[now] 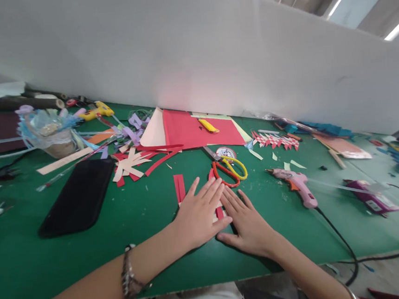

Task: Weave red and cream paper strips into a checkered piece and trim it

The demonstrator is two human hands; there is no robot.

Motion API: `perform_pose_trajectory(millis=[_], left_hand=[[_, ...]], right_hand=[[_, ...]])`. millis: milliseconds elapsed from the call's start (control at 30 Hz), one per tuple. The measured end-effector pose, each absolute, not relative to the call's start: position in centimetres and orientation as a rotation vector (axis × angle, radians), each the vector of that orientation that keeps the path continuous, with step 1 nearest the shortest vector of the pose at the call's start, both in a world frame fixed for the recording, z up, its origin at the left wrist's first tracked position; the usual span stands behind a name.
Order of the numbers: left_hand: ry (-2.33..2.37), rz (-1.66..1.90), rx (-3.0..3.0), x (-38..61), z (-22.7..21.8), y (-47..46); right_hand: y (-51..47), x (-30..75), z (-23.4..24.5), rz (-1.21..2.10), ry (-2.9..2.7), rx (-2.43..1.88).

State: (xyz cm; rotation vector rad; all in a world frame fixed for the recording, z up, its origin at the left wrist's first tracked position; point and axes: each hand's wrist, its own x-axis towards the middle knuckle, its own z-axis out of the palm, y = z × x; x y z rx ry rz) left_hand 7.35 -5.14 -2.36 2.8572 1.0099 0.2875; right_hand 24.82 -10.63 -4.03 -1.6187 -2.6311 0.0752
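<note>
My left hand [198, 212] lies flat with fingers stretched out on the green table [27, 262], pressing down on red paper strips [179, 187] that stick out from under it. My right hand [246, 222] lies flat beside it, fingers spread, its thumb close to the left thumb. A bit of red and pale paper [219, 212] shows between the two hands. Just beyond the fingertips lie scissors with red and yellow handles [229, 168].
A pink glue gun [298, 185] with a black cord lies to the right, a purple one [373, 197] further right. A black pouch [78, 197] lies left. Red paper sheets [198, 131], a yellow cutter [208, 126], cut strips [131, 165] and a clear bag [49, 130] sit behind, before a white wall.
</note>
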Motion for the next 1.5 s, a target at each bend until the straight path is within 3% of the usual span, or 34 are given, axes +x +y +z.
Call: perform_pose_trajectory(millis=[200, 867, 1200, 1333, 1500], left_hand=[[1.074, 0.174, 2.797, 7.6, -4.4, -4.7], [1.126, 0.106, 2.741, 6.6, -2.9, -4.9], [0.485, 0.144, 2.837, 3.2, -1.0, -5.5], [0.406, 0.076, 2.843, 3.0, -1.7, -5.1], [0.400, 0.088, 2.823, 2.8, -1.9, -5.0]], right_hand=[[-10.6, 24.7, -4.0, 0.088, -2.595, -1.607], [-10.8, 24.8, -3.7, 0.070, -2.593, -1.563], [-11.0, 26.1, -2.8, 0.240, -2.450, -1.588], [-10.8, 26.1, -2.6, 0.352, -2.450, -1.606], [-10.4, 25.6, -3.0, 0.256, -2.460, -1.631]])
